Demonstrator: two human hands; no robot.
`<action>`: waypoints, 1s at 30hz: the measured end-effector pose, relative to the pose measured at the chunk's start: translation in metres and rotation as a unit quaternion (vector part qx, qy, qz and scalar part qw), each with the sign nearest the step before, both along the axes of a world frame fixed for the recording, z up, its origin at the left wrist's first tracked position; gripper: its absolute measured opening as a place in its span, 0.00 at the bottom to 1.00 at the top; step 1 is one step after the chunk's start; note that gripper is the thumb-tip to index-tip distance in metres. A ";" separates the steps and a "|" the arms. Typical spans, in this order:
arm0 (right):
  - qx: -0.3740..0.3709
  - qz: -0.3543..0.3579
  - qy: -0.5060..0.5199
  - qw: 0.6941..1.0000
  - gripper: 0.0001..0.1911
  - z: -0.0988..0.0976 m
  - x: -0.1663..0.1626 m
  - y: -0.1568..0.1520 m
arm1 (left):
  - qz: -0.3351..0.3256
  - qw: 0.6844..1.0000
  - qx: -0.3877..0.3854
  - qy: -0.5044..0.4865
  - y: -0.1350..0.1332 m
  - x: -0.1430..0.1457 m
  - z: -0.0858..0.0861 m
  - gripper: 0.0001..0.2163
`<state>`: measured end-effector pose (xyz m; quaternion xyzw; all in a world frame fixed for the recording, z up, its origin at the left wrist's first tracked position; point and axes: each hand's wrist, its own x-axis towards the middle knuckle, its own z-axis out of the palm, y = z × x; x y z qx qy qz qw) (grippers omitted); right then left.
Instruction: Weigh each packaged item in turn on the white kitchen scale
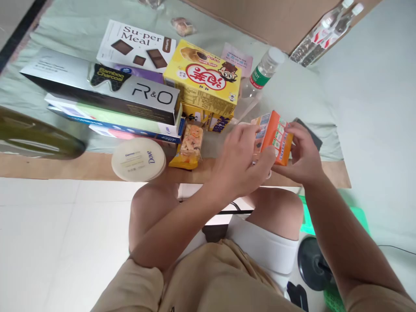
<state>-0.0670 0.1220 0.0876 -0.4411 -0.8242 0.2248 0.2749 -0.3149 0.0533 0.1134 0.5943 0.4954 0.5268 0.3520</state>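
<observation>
Above the table's front edge, a small orange carton (pixel 275 138) is tilted between my two hands. My left hand (pixel 242 158) grips its left side, fingers behind and thumb along the near face. My right hand (pixel 303 154) closes on the right side, its fingertips at the top edge. Just left of the hands lie a wrapped snack bar (pixel 191 141) and a stack with a yellow puff box (pixel 204 73) on top. A clear bottle (pixel 263 73) with a green label leans behind the carton. The carton's underside is hidden.
To the left are stacked toothpaste boxes (pixel 107 89), a Su-per Meal box (pixel 136 45) and a round Dove tub (pixel 139 159). A dark green rounded object (pixel 35 134) sits at far left. Two water bottles (pixel 320 37) lie by the wall. A dark flat object (pixel 310 132) is partly behind my right hand.
</observation>
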 end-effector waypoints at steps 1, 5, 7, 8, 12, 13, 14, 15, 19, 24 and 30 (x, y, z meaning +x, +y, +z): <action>0.001 -0.002 0.013 1.000 0.50 0.000 0.008 0.003 | -0.026 0.999 -0.041 0.010 0.002 0.006 -0.004 0.17; -0.009 -0.010 0.012 1.000 0.51 -0.007 0.023 0.021 | -0.116 0.985 -0.127 0.024 0.007 0.027 -0.016 0.19; -0.022 0.000 0.002 1.000 0.53 -0.010 0.024 0.030 | -0.120 0.982 -0.141 0.032 0.008 0.033 -0.018 0.19; -0.030 0.010 -0.001 0.999 0.54 -0.010 0.025 0.034 | -0.116 0.982 -0.147 0.038 0.008 0.035 -0.018 0.19; -0.078 0.052 -0.001 0.996 0.54 -0.011 0.030 0.047 | -0.115 0.978 -0.163 0.070 0.008 0.037 -0.018 0.22; -0.094 0.061 0.004 0.994 0.53 -0.011 0.032 0.050 | -0.116 0.977 -0.163 0.079 0.007 0.037 -0.019 0.24; -0.110 0.069 0.008 0.992 0.53 -0.012 0.033 0.052 | -0.118 0.976 -0.164 0.087 0.007 0.037 -0.019 0.25; -0.124 0.074 0.010 0.989 0.54 -0.012 0.034 0.054 | -0.121 0.974 -0.166 0.094 0.007 0.038 -0.020 0.26; -0.145 0.078 0.004 0.986 0.53 -0.011 0.033 0.061 | -0.122 0.972 -0.171 0.106 0.006 0.038 -0.024 0.26; -0.111 0.062 -0.017 0.992 0.58 -0.012 0.040 0.052 | -0.102 0.981 -0.133 0.100 0.009 0.031 -0.030 0.19; 0.012 -0.202 0.264 0.943 0.42 -0.065 0.065 -0.034 | -0.007 0.996 -0.080 0.050 0.021 0.006 -0.050 0.14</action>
